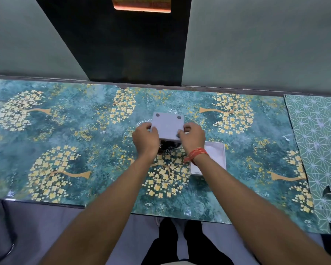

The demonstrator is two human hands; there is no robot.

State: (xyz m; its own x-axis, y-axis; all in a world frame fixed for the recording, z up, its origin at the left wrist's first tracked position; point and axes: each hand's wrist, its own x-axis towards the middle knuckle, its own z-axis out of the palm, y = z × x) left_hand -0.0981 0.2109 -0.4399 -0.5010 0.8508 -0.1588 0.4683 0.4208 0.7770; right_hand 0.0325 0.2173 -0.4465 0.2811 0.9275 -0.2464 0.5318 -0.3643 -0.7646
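A pale grey square box (167, 125) with round dark pads at its corners is held at the middle of the table. My left hand (146, 138) grips its left side with curled fingers. My right hand (191, 137) grips its right side; an orange thread band circles that wrist. Something dark (168, 146) shows just under the box's near edge, mostly hidden by my hands. A white open box or lid (215, 156) lies on the table right behind my right wrist.
The table (65, 142) is covered with a teal sheet printed with yellow flowering trees. A green geometric-patterned sheet (321, 150) lies at the right end. A wall with a dark panel (134, 44) stands behind the table. My legs stand below the front edge.
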